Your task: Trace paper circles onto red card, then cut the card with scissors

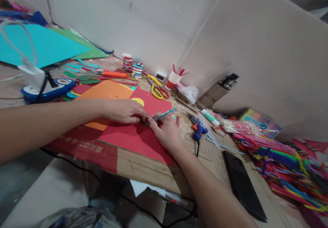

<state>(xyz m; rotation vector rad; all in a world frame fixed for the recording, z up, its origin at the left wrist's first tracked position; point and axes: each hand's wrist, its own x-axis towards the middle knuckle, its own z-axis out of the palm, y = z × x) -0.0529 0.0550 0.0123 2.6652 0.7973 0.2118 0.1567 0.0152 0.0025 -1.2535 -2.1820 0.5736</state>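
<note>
My right hand (167,132) is closed round a pen (167,112) with a clear bluish barrel, its upper end pointing right and its tip near my left fingertips. My left hand (125,111) lies low over the red paper (128,141), its fingers drawn together at a small dark thing that I cannot make out. Both hands meet above the middle of this sheet. A yellow paper circle (138,101) rests on the red paper just beyond my left hand. Orange paper (102,93) lies to the left, partly under my left forearm.
Beyond the papers are yellow-handled pliers (156,91), scissors (164,92) and a paper cup (173,78). On the right are a blue glue gun (198,130), a glue stick (210,117), a black phone-like slab (243,185) and pipe cleaners (284,166). A power strip (48,90) stands left.
</note>
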